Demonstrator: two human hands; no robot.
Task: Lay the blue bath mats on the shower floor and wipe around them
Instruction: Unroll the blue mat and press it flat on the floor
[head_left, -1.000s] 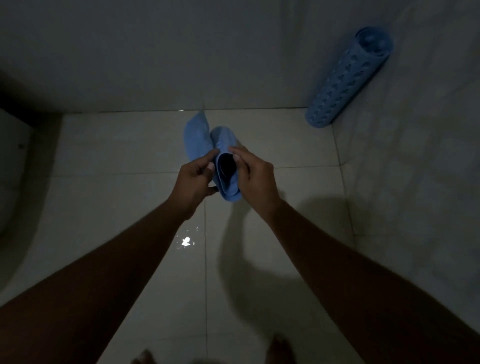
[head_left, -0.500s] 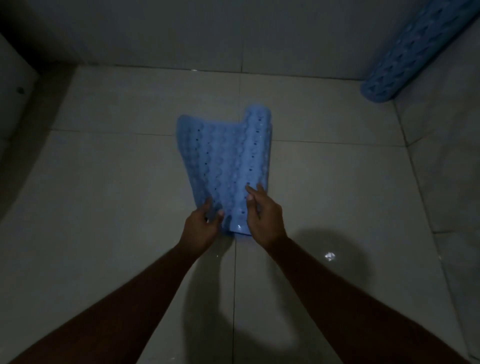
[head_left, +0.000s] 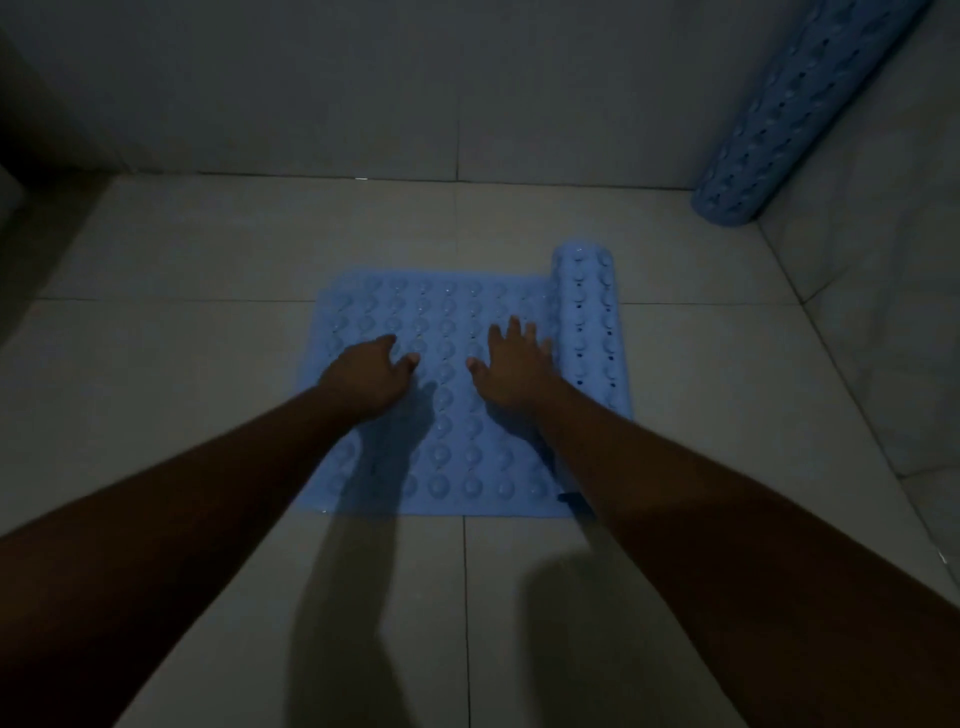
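Note:
A blue bath mat (head_left: 452, 447) with rows of suction cups lies partly unrolled on the tiled shower floor (head_left: 208, 364). Its right end is still a roll (head_left: 592, 322). My left hand (head_left: 366, 376) presses flat on the mat's left half, fingers spread. My right hand (head_left: 517, 364) lies flat on the mat just left of the roll, fingers apart. A second blue mat (head_left: 800, 109), fully rolled, leans in the far right corner against the wall.
Tiled walls close the space at the back (head_left: 467, 88) and on the right (head_left: 893, 312). A dark edge of some fixture (head_left: 21, 218) shows at the far left. My arms cast shadows on the near floor.
The mat was held rolled in the air, then opened out in my hands. Now it lies on the floor, mostly unrolled, with both palms flat on it.

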